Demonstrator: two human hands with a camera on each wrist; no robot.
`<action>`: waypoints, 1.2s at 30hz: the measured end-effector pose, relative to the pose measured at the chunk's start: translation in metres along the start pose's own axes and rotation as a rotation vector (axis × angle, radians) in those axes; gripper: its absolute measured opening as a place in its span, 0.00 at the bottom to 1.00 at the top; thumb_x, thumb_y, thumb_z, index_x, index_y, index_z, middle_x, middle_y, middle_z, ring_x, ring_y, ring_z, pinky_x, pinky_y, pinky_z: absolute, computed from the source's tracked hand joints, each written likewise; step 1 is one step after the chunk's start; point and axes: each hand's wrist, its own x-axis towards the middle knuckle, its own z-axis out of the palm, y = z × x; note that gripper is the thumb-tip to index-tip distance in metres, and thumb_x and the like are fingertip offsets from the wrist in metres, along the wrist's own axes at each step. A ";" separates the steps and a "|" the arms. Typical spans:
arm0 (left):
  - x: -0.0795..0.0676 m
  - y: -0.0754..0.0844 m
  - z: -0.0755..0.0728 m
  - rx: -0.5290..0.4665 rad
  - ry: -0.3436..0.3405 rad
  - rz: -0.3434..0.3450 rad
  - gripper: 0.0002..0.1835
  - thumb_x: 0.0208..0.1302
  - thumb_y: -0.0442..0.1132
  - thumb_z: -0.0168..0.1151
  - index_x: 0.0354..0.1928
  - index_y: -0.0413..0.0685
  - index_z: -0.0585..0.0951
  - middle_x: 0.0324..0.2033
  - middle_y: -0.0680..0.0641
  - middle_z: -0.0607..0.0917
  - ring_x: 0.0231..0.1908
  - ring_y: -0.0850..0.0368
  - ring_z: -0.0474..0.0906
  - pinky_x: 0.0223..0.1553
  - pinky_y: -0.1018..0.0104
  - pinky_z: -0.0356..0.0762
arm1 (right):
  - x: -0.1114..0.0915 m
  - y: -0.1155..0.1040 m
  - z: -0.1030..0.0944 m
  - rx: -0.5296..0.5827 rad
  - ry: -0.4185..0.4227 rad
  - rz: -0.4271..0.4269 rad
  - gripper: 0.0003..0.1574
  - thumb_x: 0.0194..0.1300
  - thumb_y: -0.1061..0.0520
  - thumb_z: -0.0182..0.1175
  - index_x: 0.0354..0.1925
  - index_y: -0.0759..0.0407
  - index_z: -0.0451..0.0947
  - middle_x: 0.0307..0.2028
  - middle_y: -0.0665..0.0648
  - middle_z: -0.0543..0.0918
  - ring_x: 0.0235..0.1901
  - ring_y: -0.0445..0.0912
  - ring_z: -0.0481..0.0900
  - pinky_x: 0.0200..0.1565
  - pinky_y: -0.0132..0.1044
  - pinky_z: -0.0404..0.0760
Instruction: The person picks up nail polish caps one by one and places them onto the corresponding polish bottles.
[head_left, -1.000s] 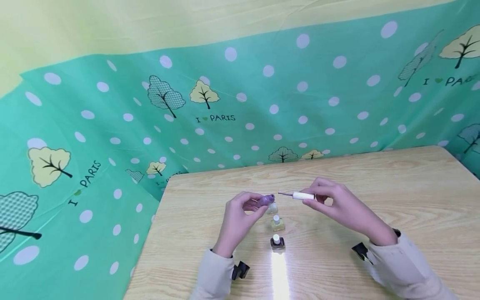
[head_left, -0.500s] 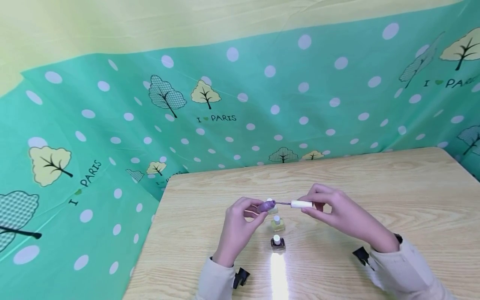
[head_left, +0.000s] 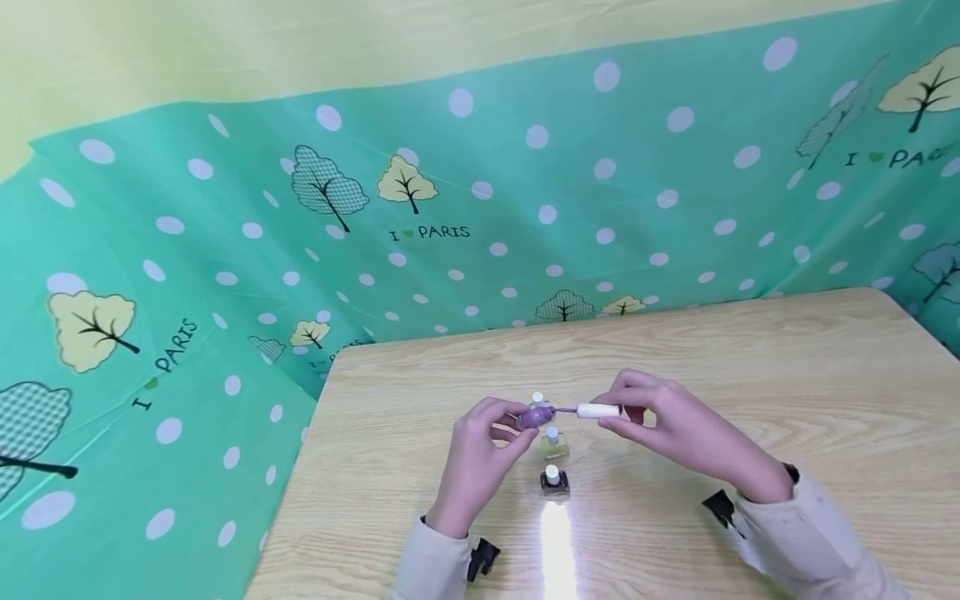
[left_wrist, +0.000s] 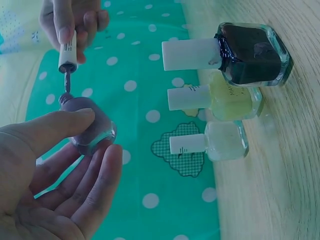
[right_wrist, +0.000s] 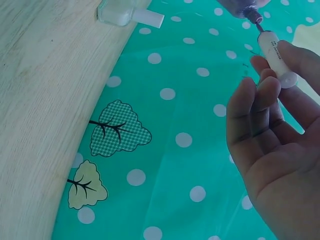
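My left hand (head_left: pixel 480 454) holds a purple nail polish bottle (left_wrist: pixel 92 125) between thumb and fingers, tipped sideways with its uncapped neck toward the right. The white brush cap (right_wrist: pixel 272 55) is pinched by my right hand (head_left: pixel 667 421) between thumb and fingers. Its thin purple-coated brush stem runs into the bottle's mouth, with part of the stem showing between cap and neck. Both hands are above the table, over a row of capped bottles: a clear whitish one (left_wrist: pixel 225 141), a yellow one (left_wrist: pixel 235 100) and a dark one (left_wrist: pixel 255 55).
The wooden table (head_left: pixel 750 367) extends to a green curtain (head_left: pixel 450 192) with white dots and tree prints. A bright light reflection (head_left: pixel 557 546) lies in front of the dark bottle. Black straps with clips (head_left: pixel 483 558) are at my wrists.
The brush was apart from the bottle a second ago. My right hand has moved left and down, and the brush now sits in the bottle's neck. My left hand has lowered slightly.
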 end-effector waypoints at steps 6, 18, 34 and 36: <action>-0.001 0.002 0.001 0.003 0.002 0.023 0.12 0.56 0.32 0.73 0.43 0.44 0.85 0.38 0.51 0.86 0.35 0.60 0.84 0.35 0.69 0.86 | 0.004 -0.003 0.000 -0.010 -0.037 -0.012 0.07 0.68 0.47 0.63 0.44 0.41 0.85 0.31 0.37 0.74 0.24 0.33 0.68 0.23 0.28 0.73; -0.005 0.007 0.003 0.026 0.001 0.093 0.11 0.56 0.33 0.73 0.43 0.45 0.86 0.38 0.52 0.86 0.35 0.58 0.84 0.35 0.72 0.85 | 0.008 -0.005 0.006 -0.007 -0.061 -0.037 0.08 0.69 0.48 0.63 0.45 0.43 0.86 0.32 0.37 0.74 0.25 0.33 0.69 0.24 0.27 0.74; -0.008 0.013 0.003 0.156 -0.006 0.152 0.12 0.56 0.37 0.74 0.44 0.50 0.87 0.38 0.54 0.86 0.34 0.62 0.82 0.38 0.75 0.83 | 0.009 -0.006 0.011 -0.002 -0.094 -0.036 0.08 0.72 0.45 0.57 0.36 0.38 0.82 0.29 0.38 0.72 0.24 0.34 0.66 0.24 0.27 0.72; -0.009 0.014 0.003 0.161 -0.012 0.149 0.12 0.56 0.37 0.74 0.44 0.50 0.87 0.38 0.54 0.86 0.34 0.62 0.82 0.38 0.76 0.82 | 0.009 -0.006 0.012 -0.001 -0.092 -0.035 0.10 0.73 0.45 0.56 0.33 0.37 0.80 0.28 0.38 0.71 0.23 0.34 0.64 0.24 0.27 0.71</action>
